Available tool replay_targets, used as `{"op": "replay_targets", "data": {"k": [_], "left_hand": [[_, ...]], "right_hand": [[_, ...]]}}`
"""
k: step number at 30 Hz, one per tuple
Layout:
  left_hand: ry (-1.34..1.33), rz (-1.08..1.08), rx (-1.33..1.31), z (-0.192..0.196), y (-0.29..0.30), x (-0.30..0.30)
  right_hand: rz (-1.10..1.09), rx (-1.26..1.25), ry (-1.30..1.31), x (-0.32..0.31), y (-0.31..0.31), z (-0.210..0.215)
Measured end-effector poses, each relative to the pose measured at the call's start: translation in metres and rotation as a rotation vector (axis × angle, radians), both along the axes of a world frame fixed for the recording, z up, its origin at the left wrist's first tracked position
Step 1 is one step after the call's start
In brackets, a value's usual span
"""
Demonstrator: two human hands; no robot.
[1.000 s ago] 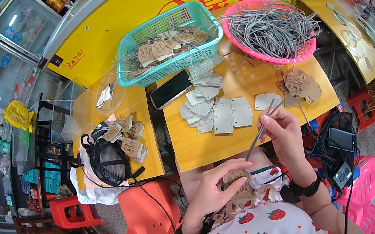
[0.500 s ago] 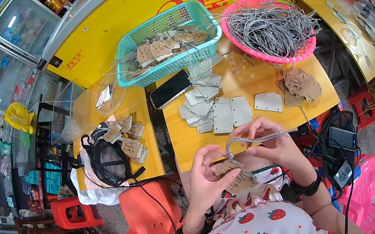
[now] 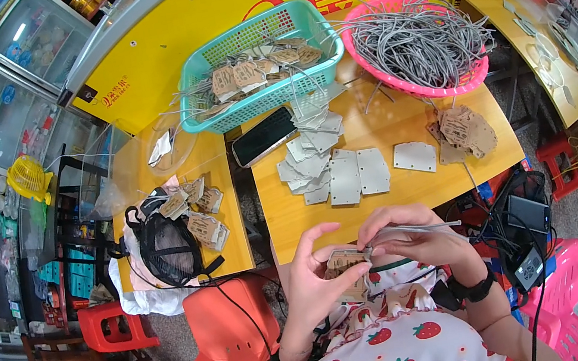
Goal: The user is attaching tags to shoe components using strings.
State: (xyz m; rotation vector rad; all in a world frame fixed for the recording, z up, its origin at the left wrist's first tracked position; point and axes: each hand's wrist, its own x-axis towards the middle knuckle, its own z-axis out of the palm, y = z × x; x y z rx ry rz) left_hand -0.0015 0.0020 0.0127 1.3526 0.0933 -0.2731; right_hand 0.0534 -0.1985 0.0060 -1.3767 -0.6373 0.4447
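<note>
Left hand point(image 3: 311, 281) pinches brown card point(image 3: 343, 262), thumb against fingers; right hand point(image 3: 424, 244) closed on gray cord point(image 3: 434, 225), just right of that pinch (contact hidden). Best keep card steady, snug cord gently.

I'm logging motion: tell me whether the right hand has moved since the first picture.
Yes: the right hand has moved down the picture and slightly left, away from the lone white card.

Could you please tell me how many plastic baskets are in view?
2: the green basket, top centre, and the round pink basket, just to its right; others may be hidden.
</note>
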Motion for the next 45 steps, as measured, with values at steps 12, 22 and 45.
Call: {"op": "replay_targets", "data": {"k": [12, 22, 45], "left_hand": [[-0.194, -0.004, 0.415, 0.005, -0.01, -0.003], [-0.107, 0.019, 0.315, 0.001, -0.008, -0.002], [-0.437, -0.191, 0.508, 0.009, -0.013, 0.004]], "right_hand": [[-0.206, 0.0, 0.243, -0.008, 0.014, -0.007], [-0.199, 0.088, 0.363, -0.006, 0.013, -0.01], [-0.462, 0.191, 0.308, -0.006, 0.015, -0.012]]}}
